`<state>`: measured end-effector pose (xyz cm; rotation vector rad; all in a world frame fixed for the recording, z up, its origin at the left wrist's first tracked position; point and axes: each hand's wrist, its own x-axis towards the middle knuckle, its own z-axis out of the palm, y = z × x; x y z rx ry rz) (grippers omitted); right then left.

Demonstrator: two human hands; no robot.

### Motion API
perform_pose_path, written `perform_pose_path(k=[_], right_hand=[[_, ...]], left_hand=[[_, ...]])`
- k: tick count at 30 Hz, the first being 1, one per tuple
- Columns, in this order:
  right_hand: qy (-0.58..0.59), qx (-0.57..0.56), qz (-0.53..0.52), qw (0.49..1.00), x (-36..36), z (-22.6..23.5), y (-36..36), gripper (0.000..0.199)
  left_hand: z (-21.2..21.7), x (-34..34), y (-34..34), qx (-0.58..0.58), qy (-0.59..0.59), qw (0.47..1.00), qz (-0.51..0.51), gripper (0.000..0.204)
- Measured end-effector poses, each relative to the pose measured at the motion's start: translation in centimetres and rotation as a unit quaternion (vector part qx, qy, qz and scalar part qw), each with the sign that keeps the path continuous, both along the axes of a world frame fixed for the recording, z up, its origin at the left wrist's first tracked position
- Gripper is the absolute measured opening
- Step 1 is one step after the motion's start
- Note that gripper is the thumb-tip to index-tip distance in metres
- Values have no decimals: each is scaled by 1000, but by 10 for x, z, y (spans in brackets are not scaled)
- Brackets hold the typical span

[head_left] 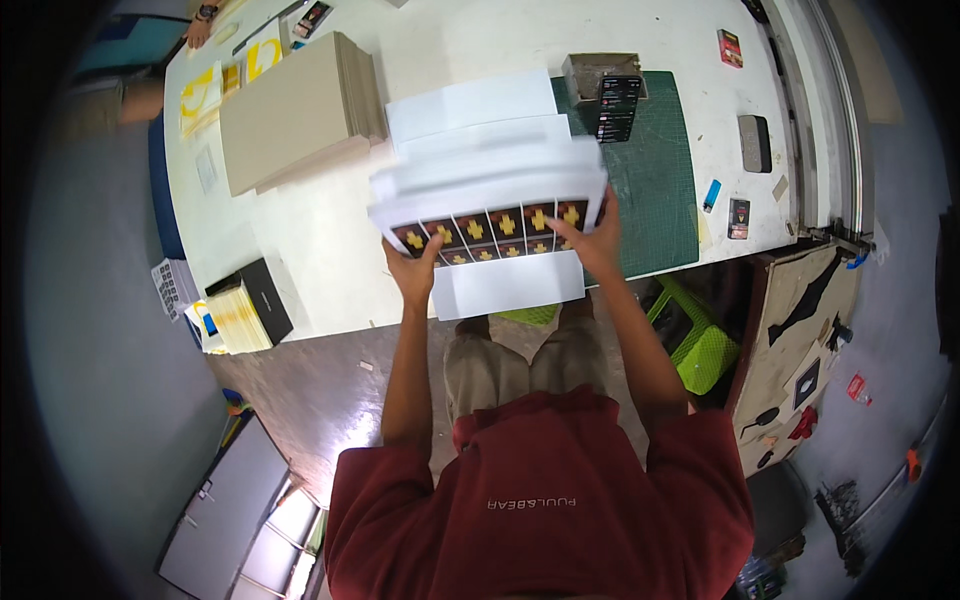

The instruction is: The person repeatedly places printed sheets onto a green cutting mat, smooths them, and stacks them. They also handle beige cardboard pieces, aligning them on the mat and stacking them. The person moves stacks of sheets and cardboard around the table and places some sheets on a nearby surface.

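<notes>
Both my hands grip a stack of printed sheets [487,222] over the table's near edge. Dark panels with yellow cross-like shapes, divided by white lines, show on its front face; the upper part is white and slightly blurred. At its lower left corner is my left hand [413,272], thumb in front and the other fingers hidden behind. My right hand [598,242] holds the right side, its thumb pressed over the print. Below the stack a blank white sheet [510,287] juts past the table edge. More white sheets [475,108] lie behind it.
The white table [330,295] carries a tall stack of grey-brown boards [290,115], a green cutting mat [660,180], and a phone [618,108] leaning on an open box [585,70]. A black box [263,302] sits front left, a blue lighter [712,195] right. Another person's hand [199,32] rests far left.
</notes>
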<state>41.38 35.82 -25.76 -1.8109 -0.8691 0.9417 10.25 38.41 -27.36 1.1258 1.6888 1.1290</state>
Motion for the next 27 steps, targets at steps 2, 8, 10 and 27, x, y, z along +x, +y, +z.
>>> perform_pose_path(k=[2,8,10,27], right_hand=[[41,3,102,994,10,10,-27,65],[-22,106,253,961,24,-32,-84,30],[-64,126,263,954,14,-50,-82,31],[-167,64,277,944,19,-76,-79,41]], left_hand=[[-2,-30,-31,-68,-23,994,-86,54],[-35,-54,-68,64,36,979,-191,16],[-52,-65,-66,77,70,972,-213,15],[-60,-37,-84,8,-14,999,-38,49]])
